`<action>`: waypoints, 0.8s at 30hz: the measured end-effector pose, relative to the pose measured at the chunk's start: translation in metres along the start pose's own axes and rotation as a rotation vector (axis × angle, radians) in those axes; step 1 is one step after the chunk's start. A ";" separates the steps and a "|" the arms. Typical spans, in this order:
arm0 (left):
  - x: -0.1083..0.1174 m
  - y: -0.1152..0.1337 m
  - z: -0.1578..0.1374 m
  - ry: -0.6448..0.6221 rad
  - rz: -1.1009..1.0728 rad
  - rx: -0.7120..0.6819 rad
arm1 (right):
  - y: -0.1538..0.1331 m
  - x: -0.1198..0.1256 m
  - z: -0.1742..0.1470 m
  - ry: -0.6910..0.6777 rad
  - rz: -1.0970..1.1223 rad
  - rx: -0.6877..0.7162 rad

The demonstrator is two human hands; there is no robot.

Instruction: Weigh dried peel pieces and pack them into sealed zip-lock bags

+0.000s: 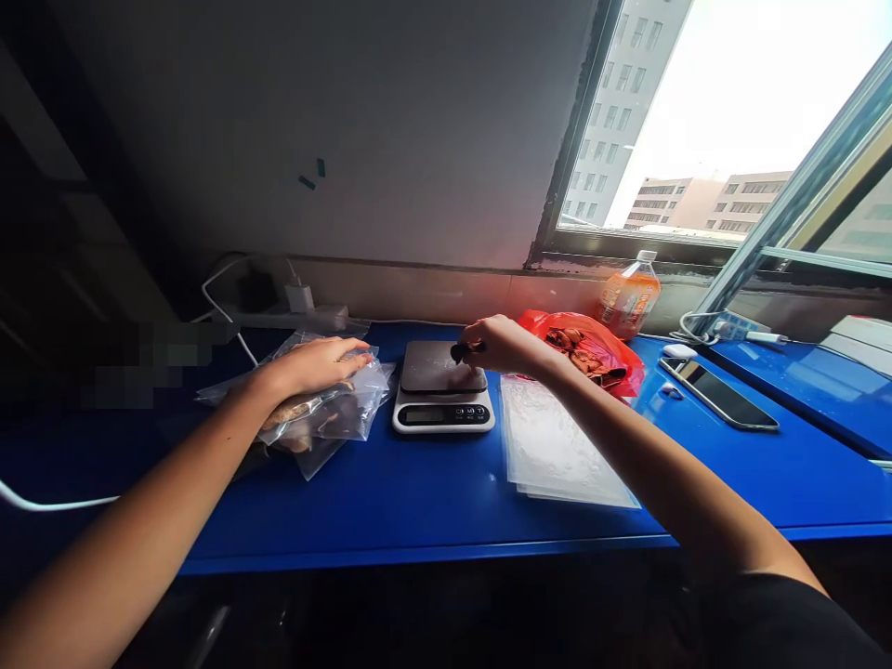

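On the left, my left hand (313, 367) lies with fingers stretched out on a pile of clear plastic bags (362, 400), some holding brown pieces. In the middle stands a kitchen scale (446, 417) with a dark display and a grey top plate. Over the right part of that plate, my right hand (494, 346) pinches a small dark dried piece (458, 353). Beside the scale is a stack of flat clear bags (557, 446), partly under my right forearm. Behind the forearm, an open red plastic bag (533, 325) holds several crinkled brown dried pieces (578, 348).
The blue table (390, 520) has its front edge toward me. At the right lie a phone (717, 395) and a small white case (679, 351). An orange drink bottle (631, 295) stands by the window. A charger (299, 297) and cables are at the back left.
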State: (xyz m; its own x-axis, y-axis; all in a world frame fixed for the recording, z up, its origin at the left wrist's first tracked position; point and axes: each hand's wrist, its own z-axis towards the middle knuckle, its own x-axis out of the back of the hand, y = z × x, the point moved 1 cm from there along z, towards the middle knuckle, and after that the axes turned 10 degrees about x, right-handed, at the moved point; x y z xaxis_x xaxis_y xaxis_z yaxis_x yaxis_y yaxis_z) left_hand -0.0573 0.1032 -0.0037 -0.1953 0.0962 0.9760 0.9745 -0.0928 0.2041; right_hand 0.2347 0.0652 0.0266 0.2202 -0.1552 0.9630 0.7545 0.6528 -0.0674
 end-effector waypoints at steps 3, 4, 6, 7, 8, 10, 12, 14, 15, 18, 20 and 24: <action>0.000 0.000 -0.002 0.019 0.026 -0.013 | -0.005 -0.018 0.027 -0.043 -0.022 0.015; 0.000 -0.001 -0.002 0.016 0.027 -0.020 | -0.006 -0.022 0.033 -0.044 -0.019 0.018; -0.001 -0.001 -0.003 0.009 0.017 -0.035 | -0.007 -0.025 0.039 -0.042 -0.006 0.021; -0.001 0.000 -0.004 0.007 0.014 -0.039 | -0.008 -0.026 0.040 -0.041 0.001 0.028; -0.001 0.000 -0.004 0.008 0.015 -0.040 | -0.009 -0.026 0.040 -0.040 0.010 0.042; -0.002 0.001 -0.005 0.013 0.023 -0.038 | -0.013 -0.027 0.037 -0.041 0.014 0.090; -0.001 0.002 -0.006 0.009 0.030 -0.035 | -0.016 -0.028 0.032 -0.040 0.001 0.134; -0.001 0.003 -0.008 0.003 0.030 -0.035 | -0.017 -0.030 0.029 -0.034 -0.012 0.145; -0.001 0.004 -0.009 0.002 0.030 -0.034 | -0.017 -0.031 0.027 -0.028 -0.011 0.141; 0.000 0.006 -0.011 0.017 0.042 -0.036 | -0.015 -0.031 0.025 -0.016 0.006 0.119; 0.001 0.008 -0.013 0.022 0.055 -0.039 | -0.014 -0.028 0.024 -0.007 0.007 0.102; 0.001 0.008 -0.013 0.014 0.061 -0.044 | -0.014 -0.016 0.017 0.066 -0.004 0.074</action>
State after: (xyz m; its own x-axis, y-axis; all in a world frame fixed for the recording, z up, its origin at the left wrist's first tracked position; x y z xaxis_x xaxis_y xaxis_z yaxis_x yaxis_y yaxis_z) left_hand -0.0509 0.0898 -0.0001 -0.1376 0.0750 0.9876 0.9790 -0.1414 0.1471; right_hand 0.2096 0.0711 0.0169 0.2591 -0.2051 0.9438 0.7086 0.7044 -0.0415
